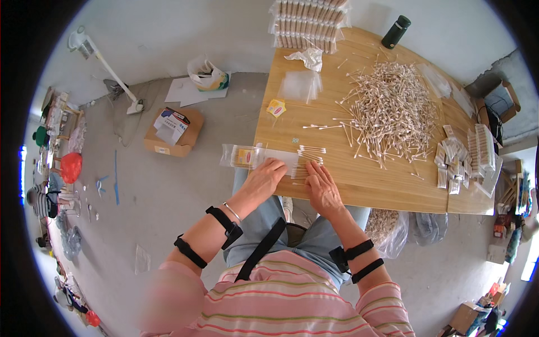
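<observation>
At the near left corner of the wooden table (331, 188), my left hand (264, 178) is closed, fingertips together on the edge of a clear plastic bag (276, 154) with a whitish sheet-like part. Beside it, at the table's left edge, lies a filled packet of cotton swabs (242, 156) with a yellow label. My right hand (323, 188) rests with fingers stretched out over a short row of cotton swabs (310, 153). These swabs lie side by side, crosswise in front of me, and the fingers partly cover them. My right thumb is mostly hidden.
A large heap of loose cotton swabs (390, 109) covers the table's right half. Flat clear bags (301, 86) and a yellow label card (276, 108) lie at the left. Stacked swab packets (309, 25), a dark bottle (396, 32) and small packets (452, 157) stand around the edges.
</observation>
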### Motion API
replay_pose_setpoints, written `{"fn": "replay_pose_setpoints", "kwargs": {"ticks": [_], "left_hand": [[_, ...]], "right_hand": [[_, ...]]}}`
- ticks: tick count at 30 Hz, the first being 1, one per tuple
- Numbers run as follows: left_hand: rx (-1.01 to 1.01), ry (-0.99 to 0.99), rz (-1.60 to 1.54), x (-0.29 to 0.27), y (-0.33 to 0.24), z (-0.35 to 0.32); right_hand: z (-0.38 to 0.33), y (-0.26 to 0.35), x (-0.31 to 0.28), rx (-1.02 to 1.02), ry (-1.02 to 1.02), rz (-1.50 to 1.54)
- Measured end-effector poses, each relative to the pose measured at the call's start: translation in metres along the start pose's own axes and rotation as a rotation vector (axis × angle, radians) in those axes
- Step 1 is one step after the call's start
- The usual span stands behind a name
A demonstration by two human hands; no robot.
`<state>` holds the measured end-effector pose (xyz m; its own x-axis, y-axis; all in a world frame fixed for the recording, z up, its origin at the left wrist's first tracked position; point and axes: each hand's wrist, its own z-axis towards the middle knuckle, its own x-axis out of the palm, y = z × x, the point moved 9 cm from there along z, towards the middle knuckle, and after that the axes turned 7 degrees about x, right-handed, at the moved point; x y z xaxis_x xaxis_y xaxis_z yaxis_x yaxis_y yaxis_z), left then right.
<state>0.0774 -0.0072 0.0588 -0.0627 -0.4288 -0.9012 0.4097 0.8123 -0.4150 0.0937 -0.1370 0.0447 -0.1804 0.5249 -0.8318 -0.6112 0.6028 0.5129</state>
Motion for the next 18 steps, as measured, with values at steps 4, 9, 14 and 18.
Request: {"fn": "replay_pose_setpoints", "kwargs": {"ticks": [4, 9, 14, 18], "left_hand": [[-0.032, 0.001, 0.141, 0.001, -0.004, 0.011], [-0.01, 0.017, 0.15, 0.002, -0.001, 0.004], [0.003, 0.059, 0.112, 0.002, -0.018, -0.014], [0.008, 0.409, -0.118, 0.039, -0.031, -0.032]], "right_hand": [[-0.004, 0.0, -0.002, -0.015, -0.021, 0.016], [-0.005, -0.003, 0.0, -0.009, -0.022, 0.024], [-0.003, -0.012, 0.0, 0.052, -0.022, 0.109], [-0.003, -0.028, -0.012, 0.185, -0.084, 0.458]]}}
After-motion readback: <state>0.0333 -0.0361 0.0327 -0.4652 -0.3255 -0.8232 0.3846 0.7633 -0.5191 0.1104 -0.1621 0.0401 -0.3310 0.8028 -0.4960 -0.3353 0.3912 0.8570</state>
